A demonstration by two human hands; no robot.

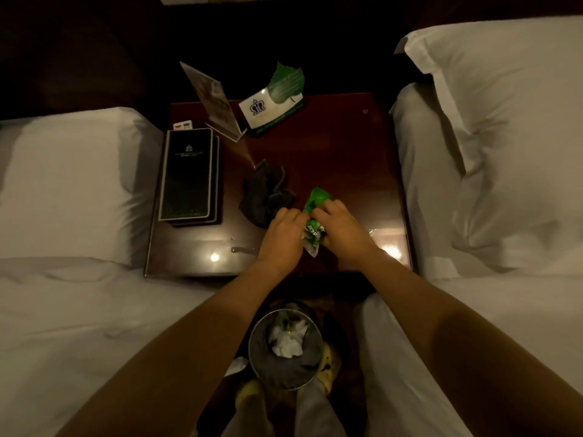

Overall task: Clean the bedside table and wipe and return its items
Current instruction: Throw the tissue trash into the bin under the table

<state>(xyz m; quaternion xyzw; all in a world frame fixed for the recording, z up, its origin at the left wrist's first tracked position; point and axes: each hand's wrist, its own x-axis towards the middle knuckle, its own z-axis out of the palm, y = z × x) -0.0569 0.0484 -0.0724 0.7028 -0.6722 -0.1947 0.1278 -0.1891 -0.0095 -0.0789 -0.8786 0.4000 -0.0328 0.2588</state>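
Here, wrapper (314,220): held between both hands above the table's (347,146) front edge.
Left hand (284,236): fingers curled, pinching its left side.
Right hand (342,227): fingers curled, pinching its right side.
Cloth (265,193): crumpled mid-table, just beside the left hand.

A table (347,146) stands between two beds, one bed (79,310) at its left edge, the other bed (504,310) at its right. Stacked folders (187,175) lie along the left edge. A sign stand (214,102) and a card box (273,111) sit near the back edge, box to the right. A crumpled cloth (265,193) lies mid-table. Both hands, left hand (282,238) and right hand (340,228), grip a packet (314,222) over the front half. A bin (285,348) holding wadded paper sits on the floor before the front edge.
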